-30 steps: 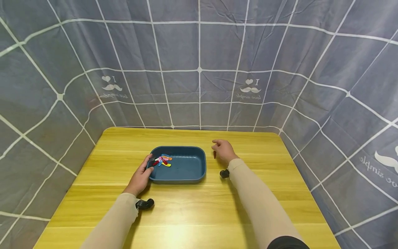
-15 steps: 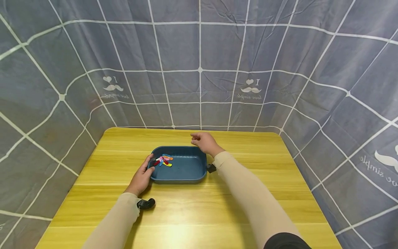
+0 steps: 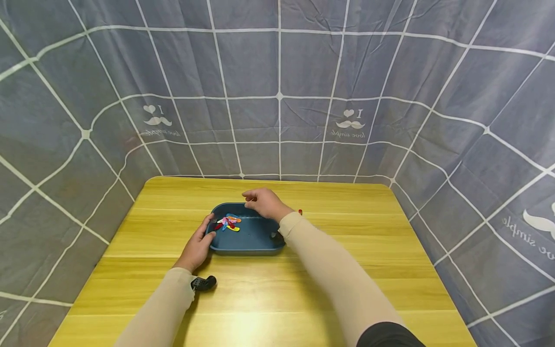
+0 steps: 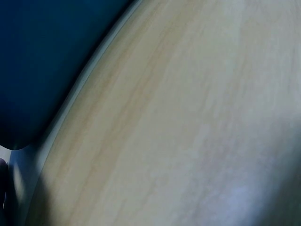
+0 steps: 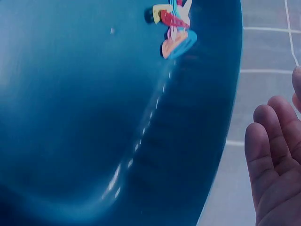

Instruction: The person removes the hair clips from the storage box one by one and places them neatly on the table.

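Observation:
My left hand grips the left end of a dark blue plastic tub, thumb at the rim and fingers along the outer side. Several colourful hair clips lie heaped at the tub's left end. Over the tub's far rim hovers my right hand, fingers loosely bent. In the right wrist view its fingers show nothing held, though the thumb and index tips are mostly cut off. A single red hair clip lies on the table just beyond the right forearm.
The tub stands on a yellow wood-grain table. Grey curtains with white grid lines hang behind and on both sides. A black wrist camera juts from the left sleeve.
My right hand has moved left from beside the red hair clip to above the tub's far rim, leaving that clip on the table. The left hand and tub have stayed put.

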`<action>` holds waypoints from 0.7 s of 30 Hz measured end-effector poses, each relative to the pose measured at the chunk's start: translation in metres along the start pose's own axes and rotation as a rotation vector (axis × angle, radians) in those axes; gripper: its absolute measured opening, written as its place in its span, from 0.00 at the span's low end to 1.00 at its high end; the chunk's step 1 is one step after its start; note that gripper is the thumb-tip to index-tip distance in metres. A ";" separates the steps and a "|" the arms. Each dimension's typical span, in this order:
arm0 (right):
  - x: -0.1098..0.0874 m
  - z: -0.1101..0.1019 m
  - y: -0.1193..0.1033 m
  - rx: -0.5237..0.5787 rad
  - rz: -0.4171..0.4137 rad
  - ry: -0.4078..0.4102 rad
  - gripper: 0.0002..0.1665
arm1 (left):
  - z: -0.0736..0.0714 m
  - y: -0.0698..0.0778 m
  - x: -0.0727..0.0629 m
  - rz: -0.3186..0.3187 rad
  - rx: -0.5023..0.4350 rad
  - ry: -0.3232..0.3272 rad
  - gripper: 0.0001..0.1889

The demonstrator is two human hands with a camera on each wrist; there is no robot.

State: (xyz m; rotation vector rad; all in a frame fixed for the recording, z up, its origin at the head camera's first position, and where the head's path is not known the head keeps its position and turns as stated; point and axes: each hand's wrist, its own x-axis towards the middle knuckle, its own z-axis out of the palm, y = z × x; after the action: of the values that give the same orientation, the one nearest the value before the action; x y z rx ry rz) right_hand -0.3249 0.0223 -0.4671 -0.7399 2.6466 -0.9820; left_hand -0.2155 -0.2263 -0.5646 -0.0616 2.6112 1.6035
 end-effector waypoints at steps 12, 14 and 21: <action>0.010 0.024 -0.011 -0.059 0.001 -0.054 0.25 | -0.001 0.003 -0.002 -0.016 -0.007 -0.015 0.32; 0.011 0.027 -0.010 -0.065 0.007 -0.062 0.25 | -0.001 0.003 -0.002 -0.015 -0.010 -0.017 0.32; 0.014 0.035 -0.013 -0.098 0.018 -0.111 0.25 | -0.002 0.003 -0.002 -0.015 0.003 -0.022 0.32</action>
State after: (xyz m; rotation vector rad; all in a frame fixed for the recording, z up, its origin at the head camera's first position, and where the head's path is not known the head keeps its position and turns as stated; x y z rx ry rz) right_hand -0.3186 -0.0126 -0.4852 -0.7667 2.6150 -0.7877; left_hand -0.2136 -0.2264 -0.5605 -0.0628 2.5910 1.5859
